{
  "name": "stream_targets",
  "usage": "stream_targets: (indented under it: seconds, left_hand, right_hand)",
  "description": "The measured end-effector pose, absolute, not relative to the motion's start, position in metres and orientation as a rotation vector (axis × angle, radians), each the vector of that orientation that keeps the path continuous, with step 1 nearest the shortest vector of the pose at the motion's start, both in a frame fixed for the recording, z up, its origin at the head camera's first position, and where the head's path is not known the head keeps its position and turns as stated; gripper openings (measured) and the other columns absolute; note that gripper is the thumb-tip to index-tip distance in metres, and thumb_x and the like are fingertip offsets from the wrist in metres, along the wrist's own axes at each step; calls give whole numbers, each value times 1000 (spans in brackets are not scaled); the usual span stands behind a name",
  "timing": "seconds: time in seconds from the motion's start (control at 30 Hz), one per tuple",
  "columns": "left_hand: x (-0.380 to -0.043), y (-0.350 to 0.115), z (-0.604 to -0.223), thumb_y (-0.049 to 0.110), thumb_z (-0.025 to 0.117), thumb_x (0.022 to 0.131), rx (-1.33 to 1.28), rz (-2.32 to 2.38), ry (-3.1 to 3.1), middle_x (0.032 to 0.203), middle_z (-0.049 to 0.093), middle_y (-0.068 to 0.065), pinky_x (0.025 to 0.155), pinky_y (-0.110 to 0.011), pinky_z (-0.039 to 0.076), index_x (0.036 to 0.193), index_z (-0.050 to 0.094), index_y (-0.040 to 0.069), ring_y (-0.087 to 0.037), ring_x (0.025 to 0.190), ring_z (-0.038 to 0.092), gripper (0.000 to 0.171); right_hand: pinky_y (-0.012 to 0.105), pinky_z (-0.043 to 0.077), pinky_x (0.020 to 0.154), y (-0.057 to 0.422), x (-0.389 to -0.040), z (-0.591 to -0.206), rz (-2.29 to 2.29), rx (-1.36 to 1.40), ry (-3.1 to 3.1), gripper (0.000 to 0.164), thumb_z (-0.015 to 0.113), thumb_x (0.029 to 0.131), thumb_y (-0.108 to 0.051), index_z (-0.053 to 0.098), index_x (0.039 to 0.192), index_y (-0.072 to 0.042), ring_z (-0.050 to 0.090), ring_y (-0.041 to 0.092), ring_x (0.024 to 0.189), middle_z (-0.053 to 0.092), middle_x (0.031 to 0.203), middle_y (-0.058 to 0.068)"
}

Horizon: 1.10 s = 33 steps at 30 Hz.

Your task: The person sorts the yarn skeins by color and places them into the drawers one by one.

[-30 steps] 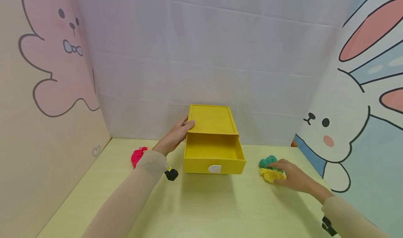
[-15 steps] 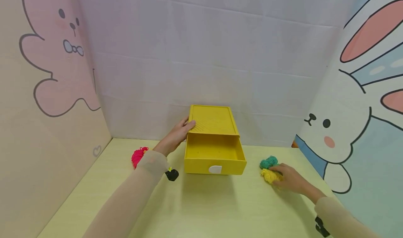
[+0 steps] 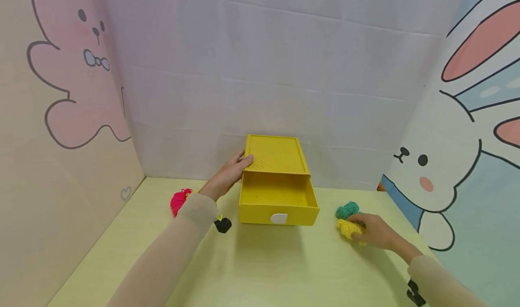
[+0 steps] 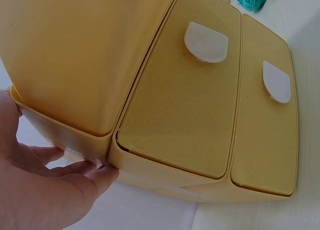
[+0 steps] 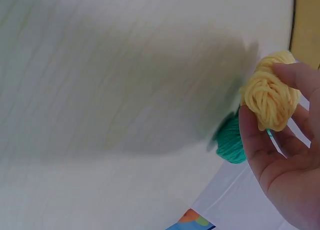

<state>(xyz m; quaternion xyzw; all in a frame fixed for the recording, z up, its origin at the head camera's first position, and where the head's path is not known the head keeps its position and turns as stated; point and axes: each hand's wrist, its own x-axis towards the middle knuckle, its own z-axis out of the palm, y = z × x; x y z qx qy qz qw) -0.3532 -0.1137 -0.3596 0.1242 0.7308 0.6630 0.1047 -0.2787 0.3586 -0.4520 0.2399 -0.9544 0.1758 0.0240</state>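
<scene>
A yellow drawer unit (image 3: 277,153) stands against the back wall with its top drawer (image 3: 278,214) pulled out and nothing showing inside. My left hand (image 3: 227,174) grips the unit's upper left side, thumb on the top and fingers along the side wall. In the left wrist view, two closed drawers with white tabs (image 4: 206,42) show below the pulled-out one. My right hand (image 3: 375,231) pinches a ball of yellow yarn (image 5: 270,97) between thumb and fingers. Close behind it lies a ball of green yarn (image 3: 347,210), partly covered by the hand in the right wrist view.
A ball of red yarn (image 3: 178,202) lies on the table at the left, partly behind the left forearm. Walls with cartoon animals, including a rabbit (image 3: 430,171), border the table (image 3: 276,271) on both sides.
The right hand has drawn its fingers in around the yellow yarn, now covering more of it, and the yarn has turned slightly. The left hand keeps its hold on the drawer unit.
</scene>
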Motion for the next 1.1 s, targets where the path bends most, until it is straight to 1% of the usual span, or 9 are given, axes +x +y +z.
stream_targets:
  seconds: [0.07, 0.13, 0.23, 0.37, 0.5, 0.67, 0.83, 0.97, 1.1]
  left_hand:
    - [-353, -113, -360, 46, 50, 113, 366, 1954, 2154, 168, 38, -11, 124, -58, 35, 173, 14, 22, -34, 148, 48, 73]
    - [-354, -113, -360, 46, 49, 113, 369, 1949, 2157, 168, 37, -11, 124, -57, 35, 173, 14, 23, -34, 148, 48, 73]
    - [-355, -114, -361, 47, 50, 113, 363, 1948, 2160, 170, 35, -11, 124, -57, 35, 173, 14, 23, -34, 149, 47, 74]
    - [-357, -114, -363, 48, 49, 113, 357, 1951, 2162, 171, 33, -11, 124, -58, 34, 173, 13, 24, -34, 150, 46, 74]
    - [-357, -115, -364, 48, 49, 113, 357, 1956, 2158, 171, 34, -11, 125, -58, 33, 173, 14, 24, -34, 150, 46, 74]
    - [-357, -114, -363, 48, 50, 112, 351, 1961, 2159, 169, 36, -10, 124, -56, 35, 173, 15, 25, -33, 148, 47, 73]
    - [-357, -114, -363, 47, 49, 113, 355, 1960, 2163, 170, 36, -11, 124, -57, 35, 173, 15, 24, -33, 148, 48, 73]
    - [-355, -114, -362, 46, 49, 113, 345, 1961, 2163, 170, 35, -11, 124, -57, 35, 173, 14, 24, -33, 149, 47, 73]
    - [-355, -113, -362, 46, 49, 113, 343, 1964, 2159, 170, 34, -12, 124, -57, 34, 173, 14, 24, -33, 150, 45, 73]
  right_hand:
    - [42, 60, 83, 354, -278, -443, 561, 746, -2936, 40, 87, 86, -19, 76, 122, -5, 71, 25, 99, 77, 114, 6]
    - [40, 59, 80, 349, -277, -432, 590, 753, -2917, 40, 87, 87, -20, 76, 122, -6, 70, 22, 96, 77, 113, 6]
    - [39, 60, 80, 339, -276, -413, 614, 768, -2896, 39, 86, 89, -20, 75, 125, -8, 69, 19, 94, 76, 114, 6]
    - [34, 60, 81, 325, -274, -385, 639, 808, -2868, 40, 84, 91, -17, 73, 128, -7, 67, 17, 96, 75, 116, 4]
    - [31, 60, 83, 309, -270, -358, 662, 871, -2810, 40, 82, 93, -14, 72, 130, -6, 68, 20, 100, 74, 118, 3]
    - [32, 61, 82, 285, -265, -322, 649, 930, -2739, 40, 82, 93, -13, 72, 132, -7, 70, 23, 100, 75, 120, 4]
    - [36, 62, 83, 257, -262, -291, 646, 958, -2698, 40, 82, 95, -13, 71, 133, -8, 70, 25, 102, 75, 121, 5]
    - [39, 62, 87, 236, -260, -279, 628, 981, -2713, 42, 81, 95, -15, 71, 136, -9, 69, 23, 105, 74, 126, 4]
    - [43, 61, 89, 215, -262, -278, 616, 1037, -2713, 44, 81, 95, -15, 71, 137, -8, 68, 23, 106, 73, 130, 6]
